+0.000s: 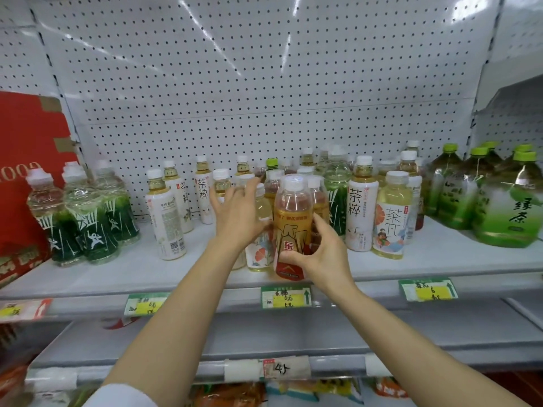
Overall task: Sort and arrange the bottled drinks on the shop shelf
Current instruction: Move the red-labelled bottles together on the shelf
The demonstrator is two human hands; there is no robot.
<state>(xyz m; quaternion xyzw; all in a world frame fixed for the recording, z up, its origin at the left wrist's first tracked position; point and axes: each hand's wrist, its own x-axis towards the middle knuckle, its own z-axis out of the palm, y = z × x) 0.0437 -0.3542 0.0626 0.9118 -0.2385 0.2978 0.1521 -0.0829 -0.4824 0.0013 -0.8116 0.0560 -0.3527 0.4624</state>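
An orange sports-drink bottle [292,218] with a white cap stands near the front edge of the white shelf [176,271], and my right hand [318,254] grips its lower part. My left hand [235,215] hovers just left of it with fingers spread, in front of a pale-yellow bottle [260,251] with an orange-flower label. Behind them stands a mixed crowd of tea bottles. White-label tea bottles [166,215] stand to the left. Another white-label bottle [362,207] and a yellow tea bottle [392,218] stand to the right.
Clear bottles with dark-green labels [85,221] cluster at the left beside a red carton [26,177]. Large green-tea bottles [508,201] fill the right end. Price tags [286,296] line the shelf's front rail. A lower shelf [264,330] lies below, with packaged goods underneath.
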